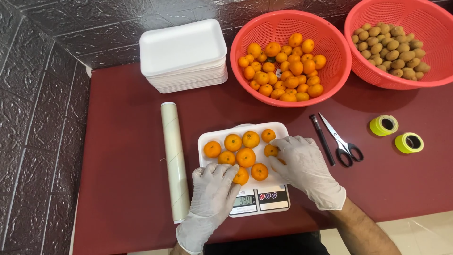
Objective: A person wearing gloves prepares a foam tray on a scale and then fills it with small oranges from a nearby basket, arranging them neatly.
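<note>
So we've got a white foam tray (207,138) sitting on a small kitchen scale (258,199) near the front middle of the dark red table (122,141), loaded with small oranges (246,157). Our left hand (212,193), in a white glove, comes in from about 7 o'clock of the tray, fingers loosely curled and touching the orange (241,177) at the tray's near edge. It's not clamped around it, just resting on it. Our right hand (304,167), gloved too, sits at 3 o'clock, fingers half spread, fingertips on an orange (271,150) at the tray's right side.

Out at 9 o'clock lies a roll of cling film (174,160), just beside the scale. At 11 o'clock there's a stack of foam trays (184,54). At 12 to 1 o'clock a red basket (264,33) of more oranges, then a second red basket (373,14) of brownish fruit at 2 o'clock. At 3 o'clock: a pen (322,139), scissors (340,140) and two yellow tape rolls (396,133).
</note>
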